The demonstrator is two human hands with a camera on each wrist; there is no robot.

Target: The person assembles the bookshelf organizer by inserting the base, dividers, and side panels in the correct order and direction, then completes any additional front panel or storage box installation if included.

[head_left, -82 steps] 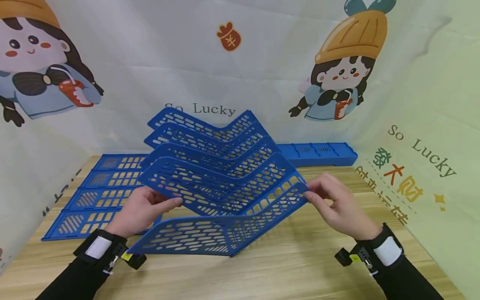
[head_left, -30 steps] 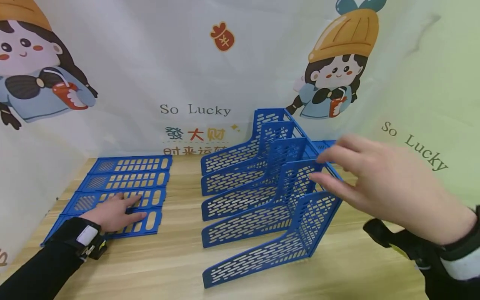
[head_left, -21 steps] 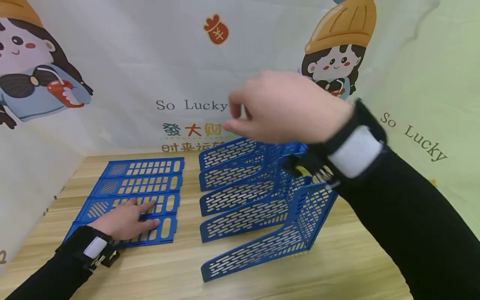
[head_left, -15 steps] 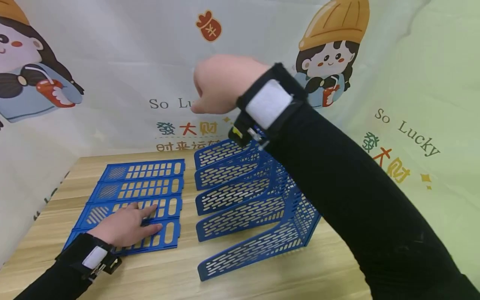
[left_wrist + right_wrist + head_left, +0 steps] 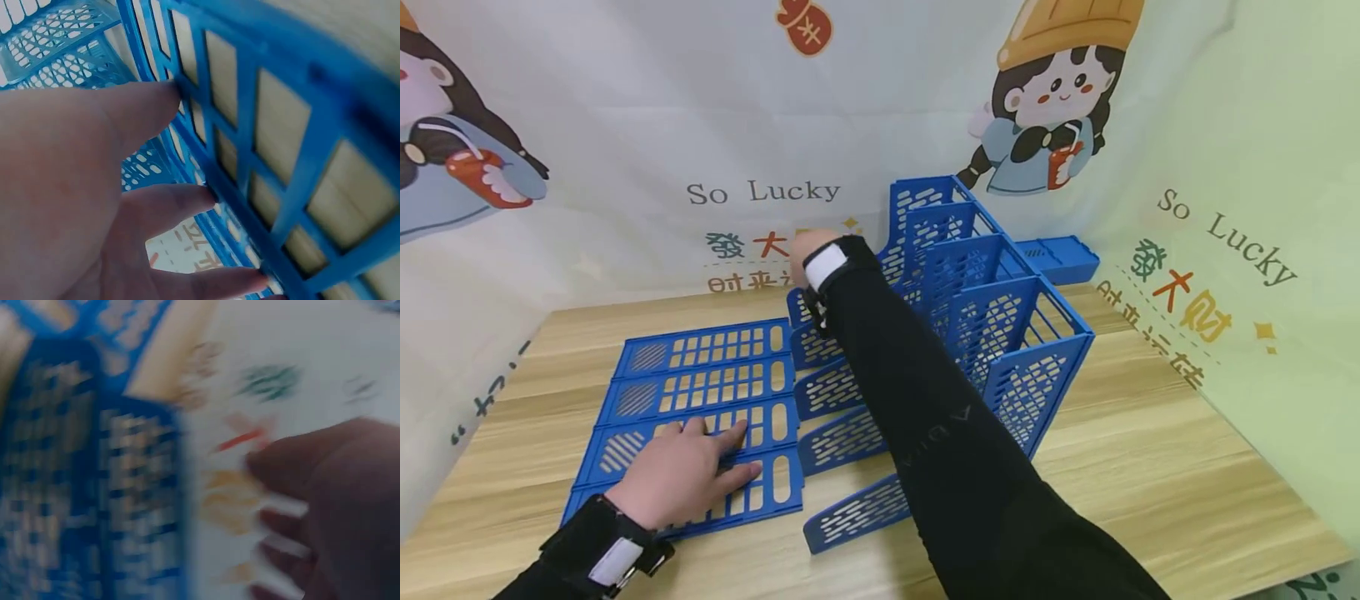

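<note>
The right hand [image 5: 808, 254] has swung to upper centre, fingers apart and empty, so the blue rack [image 5: 992, 300] seems self-standing. The left hand [image 5: 673, 477] touches the flat panels [image 5: 700, 366], fingers spread.

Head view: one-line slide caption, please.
Left hand rests on flat blue panels; right arm crosses in front of an upright blue rack.

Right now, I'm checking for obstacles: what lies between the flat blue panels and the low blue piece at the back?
Head view: the blue rack, partly hidden by the right sleeve.
</note>
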